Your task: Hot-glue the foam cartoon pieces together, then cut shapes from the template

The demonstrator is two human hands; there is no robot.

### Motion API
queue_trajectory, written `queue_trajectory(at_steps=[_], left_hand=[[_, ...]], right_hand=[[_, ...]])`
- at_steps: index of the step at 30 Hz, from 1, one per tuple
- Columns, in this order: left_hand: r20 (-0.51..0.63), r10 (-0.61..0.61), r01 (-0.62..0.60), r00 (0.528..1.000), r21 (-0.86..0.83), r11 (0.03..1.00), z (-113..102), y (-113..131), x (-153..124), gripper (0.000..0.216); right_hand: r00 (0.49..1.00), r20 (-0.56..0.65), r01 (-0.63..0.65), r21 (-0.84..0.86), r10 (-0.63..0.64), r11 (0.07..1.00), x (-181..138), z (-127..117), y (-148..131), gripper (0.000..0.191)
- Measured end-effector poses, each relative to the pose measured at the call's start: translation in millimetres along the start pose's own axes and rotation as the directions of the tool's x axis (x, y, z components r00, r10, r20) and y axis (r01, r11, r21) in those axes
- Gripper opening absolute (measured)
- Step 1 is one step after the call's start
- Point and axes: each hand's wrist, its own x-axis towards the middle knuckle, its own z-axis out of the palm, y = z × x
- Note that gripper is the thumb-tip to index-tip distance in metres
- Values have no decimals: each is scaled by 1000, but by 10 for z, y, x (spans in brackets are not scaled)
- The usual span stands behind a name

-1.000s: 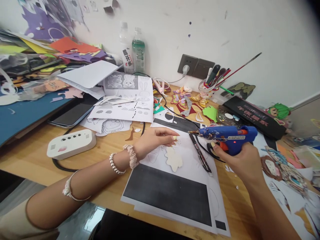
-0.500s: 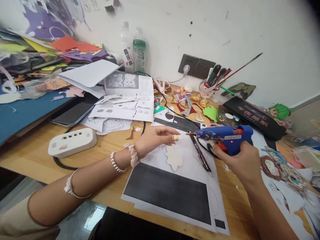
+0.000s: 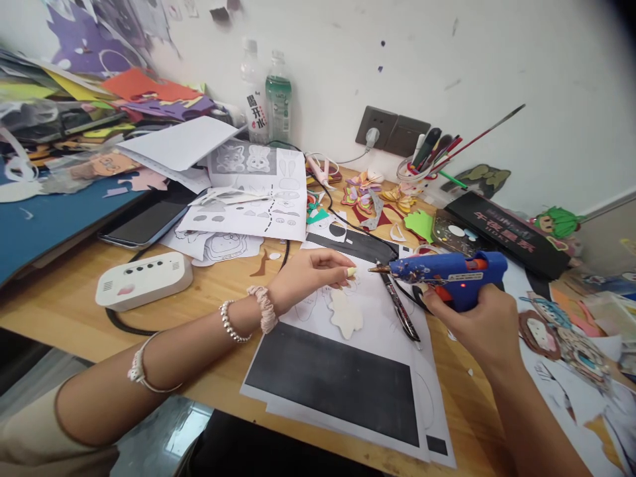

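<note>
My right hand (image 3: 479,324) is wrapped round a blue hot glue gun (image 3: 447,273), its red light lit and its nozzle pointing left. Just left of that nozzle is my left hand (image 3: 322,270), thumb and fingers pinched together above the paper. Whatever is between those fingertips is too small or hidden to make out. Below them, a white leaf-like cutout (image 3: 346,315) lies flat on printed paper sheets (image 3: 382,348). A black pen (image 3: 401,308) rests on the sheets beneath the nozzle.
At left stand a white power strip (image 3: 144,279) and a phone (image 3: 149,215). Coloured foam scraps (image 3: 154,89) are piled behind. Two bottles (image 3: 279,99) stand by the wall. A pen cup (image 3: 420,169) and a black box (image 3: 507,228) sit at back right. A cord (image 3: 348,222) crosses the table.
The glue gun has shifted very slightly, its nozzle tip a little lower and further left. My left hand keeps the same pinch in nearly the same place.
</note>
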Motion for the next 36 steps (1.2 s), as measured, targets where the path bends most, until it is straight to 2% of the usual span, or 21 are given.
queue_trajectory(at_steps=[4, 12, 17, 21, 24, 30, 36], left_hand=[[12, -15, 16, 1000, -23, 1000, 9, 7, 1, 6], [39, -52, 54, 998, -49, 997, 27, 30, 0, 2], [48, -77, 78, 996, -29, 997, 25, 27, 0, 3], [37, -82, 83, 996, -21, 996, 7, 16, 4, 2], [42, -72, 73, 997, -18, 997, -8, 1, 4, 4], [33, -58, 58, 998, 0, 998, -5, 6, -2, 8], [9, -72, 72, 997, 0, 997, 8, 38, -14, 11]], right_hand=[[1000, -4, 3, -49, -3, 999, -10, 10, 14, 42], [998, 6, 64, -11, -64, 998, -5, 22, -20, 40], [1000, 10, 22, -25, -22, 999, 7, 34, 5, 47], [998, 9, 57, -79, -56, 995, -6, 32, 11, 52], [997, 29, 79, -75, -77, 994, -15, 26, -10, 50], [998, -28, 57, -75, -60, 996, -15, 41, -35, 44], [996, 11, 91, -63, -90, 994, -12, 54, -26, 46]])
